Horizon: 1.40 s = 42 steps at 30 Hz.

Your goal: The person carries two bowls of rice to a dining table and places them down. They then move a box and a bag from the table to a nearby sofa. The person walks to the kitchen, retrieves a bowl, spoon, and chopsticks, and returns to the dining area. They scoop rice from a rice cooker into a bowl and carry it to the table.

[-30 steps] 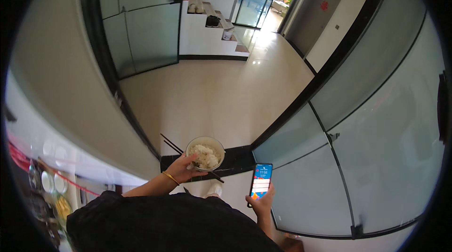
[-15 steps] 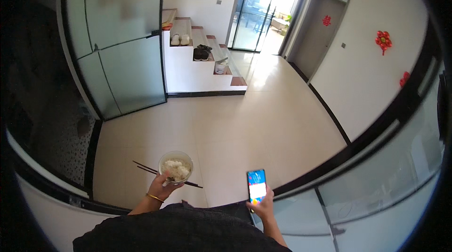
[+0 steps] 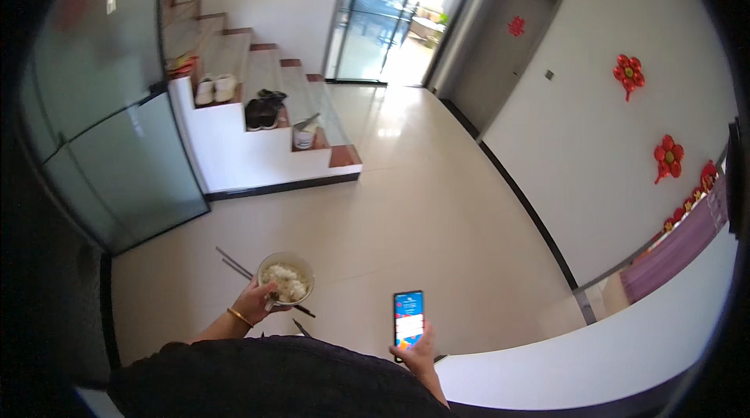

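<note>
My left hand (image 3: 256, 301) is wrapped round the side of a bowl of white rice (image 3: 286, 279), thumb over the rim. A spoon handle seems to lie by that thumb. Beneath the bowl, a pair of dark chopsticks (image 3: 233, 263) sticks out on both sides, pinned by the same hand. In my right hand (image 3: 419, 352) is a smartphone (image 3: 408, 323), held upright with its screen lit blue, white and orange. The fingers behind the phone are hidden. Bowl and phone are apart, both in front of my dark clothing.
Steps (image 3: 269, 160) at the left hold white shoes (image 3: 216, 89), black shoes (image 3: 265, 111) and a white bucket (image 3: 305, 135). A frosted glass door (image 3: 129, 168) stands nearer left. Ahead is a glass sliding door (image 3: 371, 19); a grey door (image 3: 500, 47) and red balloons (image 3: 629, 74) are at the right.
My view has moved forward past the doorway frame and turned, so the steps and glass door sit further left. Both hands keep hold of the bowl, chopsticks and smartphone.
</note>
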### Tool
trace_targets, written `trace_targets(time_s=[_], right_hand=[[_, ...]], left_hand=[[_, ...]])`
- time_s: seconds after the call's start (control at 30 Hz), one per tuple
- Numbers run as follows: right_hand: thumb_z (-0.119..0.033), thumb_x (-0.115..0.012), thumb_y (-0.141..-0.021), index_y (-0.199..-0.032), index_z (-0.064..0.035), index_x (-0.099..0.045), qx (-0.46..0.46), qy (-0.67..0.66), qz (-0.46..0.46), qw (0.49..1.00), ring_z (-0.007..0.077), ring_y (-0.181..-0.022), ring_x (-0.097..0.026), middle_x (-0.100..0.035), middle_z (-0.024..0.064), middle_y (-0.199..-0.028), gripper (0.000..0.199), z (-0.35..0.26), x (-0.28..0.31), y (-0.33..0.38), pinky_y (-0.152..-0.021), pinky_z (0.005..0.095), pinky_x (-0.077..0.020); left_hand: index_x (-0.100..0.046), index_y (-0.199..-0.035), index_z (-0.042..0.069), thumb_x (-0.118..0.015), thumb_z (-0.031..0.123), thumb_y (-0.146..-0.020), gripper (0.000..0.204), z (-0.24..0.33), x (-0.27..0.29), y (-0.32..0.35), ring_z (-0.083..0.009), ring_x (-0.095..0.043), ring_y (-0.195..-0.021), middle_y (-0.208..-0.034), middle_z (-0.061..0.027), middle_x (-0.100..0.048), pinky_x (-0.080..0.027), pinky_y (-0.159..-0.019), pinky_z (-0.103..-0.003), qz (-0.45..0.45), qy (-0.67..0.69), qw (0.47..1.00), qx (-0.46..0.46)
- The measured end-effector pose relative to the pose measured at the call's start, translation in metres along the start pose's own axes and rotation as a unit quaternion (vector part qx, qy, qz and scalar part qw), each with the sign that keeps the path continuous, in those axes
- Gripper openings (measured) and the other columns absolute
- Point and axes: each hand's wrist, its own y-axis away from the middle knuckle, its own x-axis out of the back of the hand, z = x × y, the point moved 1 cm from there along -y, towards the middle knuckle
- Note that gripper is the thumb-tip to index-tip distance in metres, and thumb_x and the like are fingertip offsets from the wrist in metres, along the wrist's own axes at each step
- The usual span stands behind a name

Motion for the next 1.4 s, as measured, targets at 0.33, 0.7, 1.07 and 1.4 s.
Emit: trace_targets(time_s=[0.33, 0.7, 1.07, 1.4], right_hand=[[-0.018, -0.078, -0.043, -0.124, 0.0027, -0.029, -0.207, -0.061, 0.273, 0.937, 0.0326, -0.108, -0.040, -0.039, 0.0190, -0.115, 0.097, 0.098, 0.042, -0.115, -0.095, 0.0405, -0.0342], [-0.018, -0.076, -0.048, -0.126, 0.0005, -0.029, -0.067, 0.044, 0.180, 0.980, 0.0343, -0.110, -0.040, -0.040, 0.0198, -0.117, 0.092, 0.101, 0.163, -0.532, -0.095, 0.0431, -0.0335], [-0.016, -0.075, -0.049, -0.126, -0.0010, -0.027, 0.003, 0.066, 0.159, 0.985, 0.0345, -0.109, -0.040, -0.040, 0.0194, -0.115, 0.092, 0.068, 0.165, -0.851, -0.090, 0.0438, -0.0377], [-0.014, -0.072, -0.052, -0.125, 0.0012, -0.024, -0.028, 0.130, 0.249, 0.959, 0.0357, -0.102, -0.039, -0.038, 0.0203, -0.108, 0.088, 0.082, 0.196, -1.107, -0.087, 0.0443, -0.0384]], left_hand=[[-0.033, -0.128, 0.006, -0.058, 0.022, -0.084, 0.053, 0.000, -0.148, -0.342, -0.0315, -0.055, -0.104, -0.120, -0.0158, -0.050, -0.052, -0.078, -0.050, -0.188, -0.039, 0.978, 0.086], [-0.030, -0.129, 0.003, -0.060, 0.025, -0.083, 0.059, 0.032, -0.287, -0.639, -0.0321, -0.054, -0.105, -0.122, -0.0194, -0.046, -0.054, -0.077, -0.047, -0.181, -0.043, 0.981, 0.049], [-0.041, -0.125, 0.007, -0.048, 0.050, -0.085, 0.060, 0.116, -0.334, -0.936, -0.0237, -0.064, -0.084, -0.108, -0.0131, -0.058, -0.057, -0.065, -0.037, -0.262, 0.034, 0.945, 0.194], [-0.035, -0.128, 0.002, -0.048, 0.040, -0.088, 0.057, 0.115, -0.392, -1.199, -0.0307, -0.059, -0.098, -0.117, -0.0204, -0.051, -0.056, -0.072, -0.043, -0.289, 0.036, 0.936, 0.197]])
